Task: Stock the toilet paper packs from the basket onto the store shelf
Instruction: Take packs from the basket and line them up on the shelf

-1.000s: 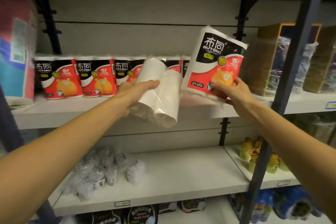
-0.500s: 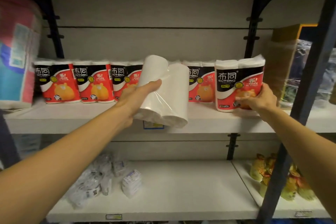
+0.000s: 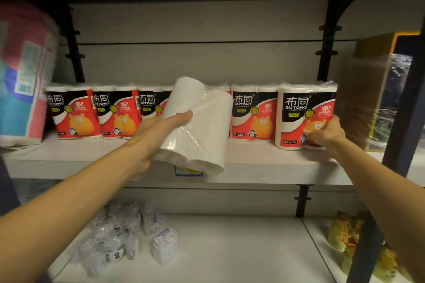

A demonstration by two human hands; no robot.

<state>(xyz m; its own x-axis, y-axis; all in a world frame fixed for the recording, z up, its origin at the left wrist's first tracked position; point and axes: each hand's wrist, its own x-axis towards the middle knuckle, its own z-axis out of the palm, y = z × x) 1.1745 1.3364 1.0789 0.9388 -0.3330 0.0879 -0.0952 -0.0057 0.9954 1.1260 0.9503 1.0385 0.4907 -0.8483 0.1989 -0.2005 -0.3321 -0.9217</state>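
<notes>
My left hand (image 3: 158, 131) grips a two-roll toilet paper pack (image 3: 202, 126) with its plain white back toward me, tilted in the air just in front of the middle shelf (image 3: 264, 163). At the row's right end a red-and-black pack (image 3: 301, 110) stands upright on the shelf, and my right hand (image 3: 326, 133) holds its lower right corner. Several matching packs (image 3: 73, 112) stand in a row along the shelf, one of them partly hidden behind the held pack. The basket is out of view.
A large pink and blue paper pack (image 3: 23, 80) stands at the shelf's left end. Brown and yellow wrapped boxes (image 3: 372, 89) sit to the right, past a black upright (image 3: 404, 108). The lower shelf (image 3: 230, 248) holds small clear-wrapped packets (image 3: 128, 236) and yellow items (image 3: 345, 236).
My right hand brought its pack down from the air and stood it upright at the right end of the row. My left hand kept its pack in about the same place.
</notes>
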